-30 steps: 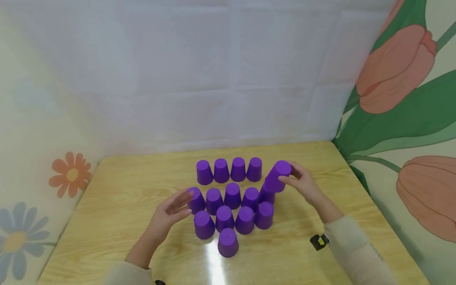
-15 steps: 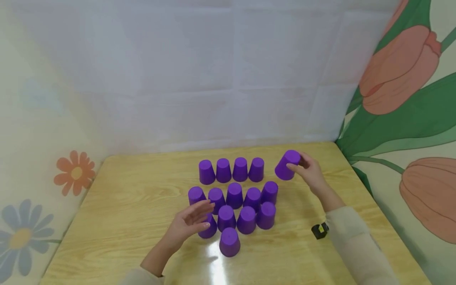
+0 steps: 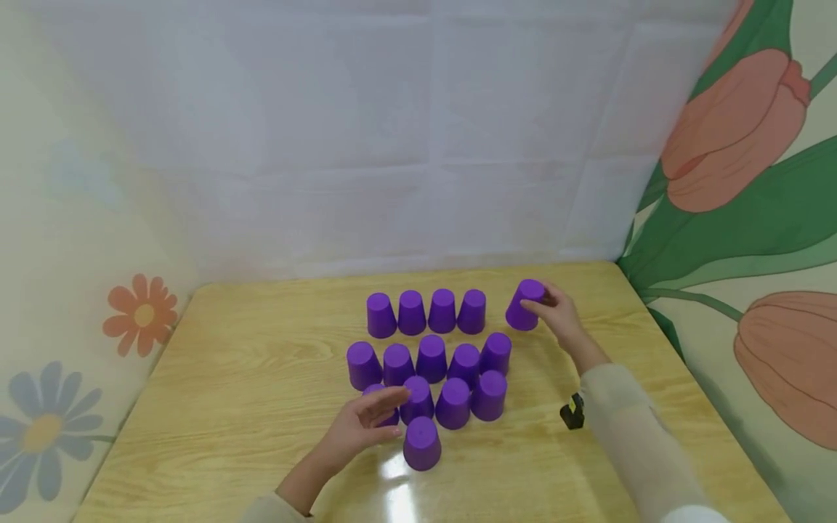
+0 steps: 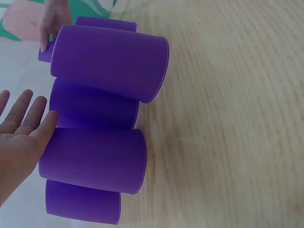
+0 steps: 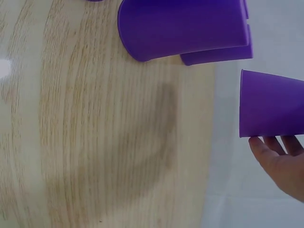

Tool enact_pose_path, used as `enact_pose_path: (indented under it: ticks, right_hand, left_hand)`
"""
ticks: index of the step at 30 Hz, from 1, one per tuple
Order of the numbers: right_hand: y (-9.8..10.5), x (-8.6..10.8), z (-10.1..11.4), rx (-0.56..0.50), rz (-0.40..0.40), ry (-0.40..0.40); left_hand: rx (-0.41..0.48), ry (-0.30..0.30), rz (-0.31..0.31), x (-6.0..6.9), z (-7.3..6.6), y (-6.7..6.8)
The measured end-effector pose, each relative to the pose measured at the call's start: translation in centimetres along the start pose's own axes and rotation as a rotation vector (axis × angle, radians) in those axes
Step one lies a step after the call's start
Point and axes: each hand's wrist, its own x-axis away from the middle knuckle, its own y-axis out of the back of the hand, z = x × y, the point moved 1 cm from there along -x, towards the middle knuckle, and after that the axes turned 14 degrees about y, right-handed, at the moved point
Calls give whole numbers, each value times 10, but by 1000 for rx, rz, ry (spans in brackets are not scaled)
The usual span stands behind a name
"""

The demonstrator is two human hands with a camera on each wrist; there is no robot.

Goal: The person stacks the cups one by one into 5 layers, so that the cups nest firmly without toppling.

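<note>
At the right end of the back row, the right hand (image 3: 564,319) grips an upside-down purple cup (image 3: 524,305) with thumb and fingers. The right wrist view shows that cup (image 5: 271,104) with the fingertips of the right hand (image 5: 282,164) against its side. The left hand (image 3: 356,430), fingers extended, is over the front-left cups, partly hiding a purple cup (image 3: 373,391); it grips nothing. In the left wrist view the left hand (image 4: 23,135) is beside several purple cups (image 4: 95,159); whether it touches one, I cannot tell.
Four upside-down cups, several in number, form a back row (image 3: 412,314); others stand in a middle row (image 3: 431,359) and a front row (image 3: 453,404), with one cup (image 3: 421,444) nearest. A white sheet (image 3: 418,145) hangs behind the wooden table (image 3: 248,363).
The right hand has carried its cup back and right from above the middle row's right end, then made it more upright. The left hand has moved right and towards the front.
</note>
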Motion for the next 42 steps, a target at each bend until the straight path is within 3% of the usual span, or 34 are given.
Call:
enact_pose_path:
  ticks: [6,15,21,27,29,33,36,37,40,41,42]
  right_hand:
    - [-9,-5,-12,-54,35,-65]
    - [-19,-20,-48,5,33,-178]
    - [-24,-18,-45,-8,3,-234]
    - [-25,-20,-48,-23,-17,-278]
    - [-25,-22,-58,-31,-13,-278]
    - [-21,-34,-102,-117,6,-213]
    - [-26,-33,-94,-89,10,-224]
    - [-30,-31,-82,-45,6,-268]
    - [-37,-25,-57,30,5,-285]
    - [-38,-25,-56,16,11,-270]
    - [-35,-29,-73,-11,11,-242]
  left_hand:
    - [-28,44,-17,1,5,-5]
    - [-40,40,-24,2,6,-9]
    - [-51,99,-25,3,13,-12]
    - [-89,63,-9,1,17,-17]
    - [-96,42,0,1,17,-18]
    - [-133,18,4,-1,18,-20]
    - [-154,17,2,-2,20,-22]
    - [-158,20,2,-3,20,-22]
    - [-170,26,-1,-5,22,-24]
    - [-172,29,-3,-5,23,-24]
    - [-174,35,-5,-6,23,-25]
